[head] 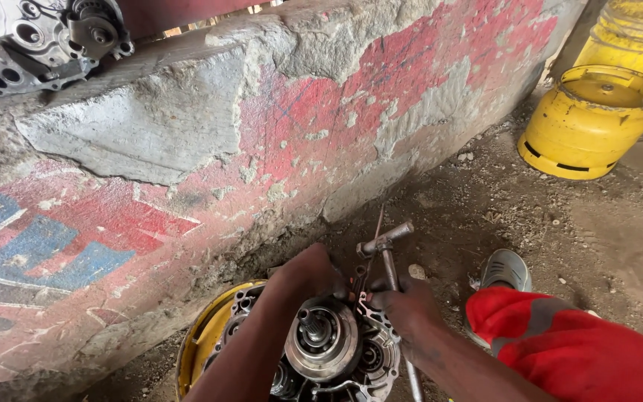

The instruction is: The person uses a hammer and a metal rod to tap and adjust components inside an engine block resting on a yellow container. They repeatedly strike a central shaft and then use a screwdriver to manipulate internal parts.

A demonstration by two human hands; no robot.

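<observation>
Greasy grey metal engine casing [329, 346] between both hands: left hand [308, 274] fingers curled over its top edge, right hand [405, 307] fingers clenching steel T-handle wrench [388, 257].

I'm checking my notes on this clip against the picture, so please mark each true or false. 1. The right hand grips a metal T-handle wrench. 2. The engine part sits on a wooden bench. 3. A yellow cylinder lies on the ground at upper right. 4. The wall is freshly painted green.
1. True: the right hand grips the T-handle wrench.
2. False: the engine part sits in a yellow basin on dirt ground.
3. True: yellow cylinder.
4. False: the wall is chipped concrete with worn red and blue paint.
</observation>
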